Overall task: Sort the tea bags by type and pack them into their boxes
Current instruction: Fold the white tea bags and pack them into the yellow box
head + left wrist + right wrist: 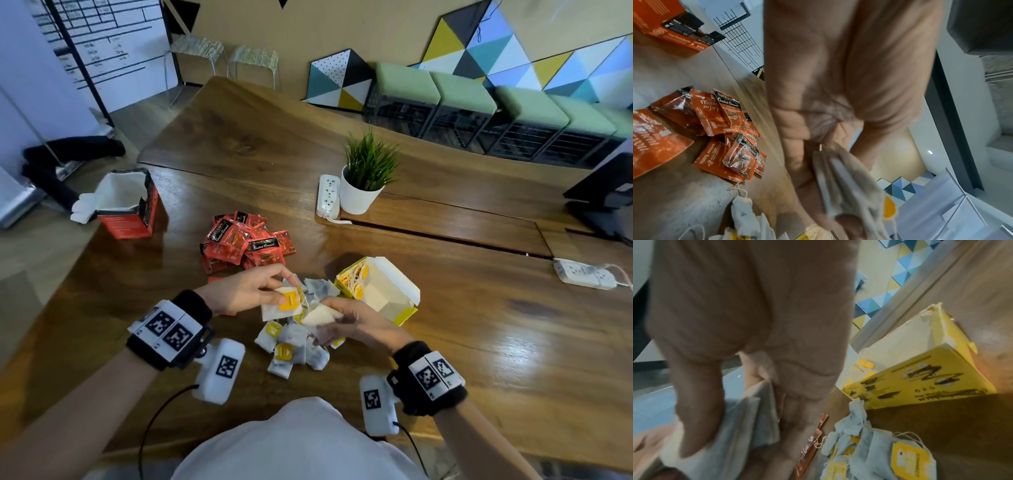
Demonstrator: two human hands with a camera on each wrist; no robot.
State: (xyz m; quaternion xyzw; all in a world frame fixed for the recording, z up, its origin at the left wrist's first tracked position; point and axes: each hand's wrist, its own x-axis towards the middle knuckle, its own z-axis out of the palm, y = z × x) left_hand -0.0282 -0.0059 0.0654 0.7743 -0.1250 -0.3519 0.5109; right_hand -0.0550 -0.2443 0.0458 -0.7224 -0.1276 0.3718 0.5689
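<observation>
Red box: far left on the wooden table, upright, top open, white liner showing; well apart from both hands.
Red packets: loose heap of foil-wrapped tea bags in mid-table, just beyond the left hand; some lie face down.
Left hand: raised over the white pile, fingers curled, thumb and fingertips pinching a white tea bag with a yellow tag; the left wrist view shows several flat bags stacked in this grip.
White pile: paper tea bags with yellow tags and strings, lying on the table below and between the two hands.
Right hand: close to the left hand, nearly touching it, fingers curled round a small stack of white bags, thumb pressing on top.
Yellow box: just right of the hands, lid flap open, lying tilted; tagged bags already stand in a row at its left end.
Plant pot: white, with green grass, farther back on the table.
Power strip: white, touching or just beside the pot's left.
</observation>
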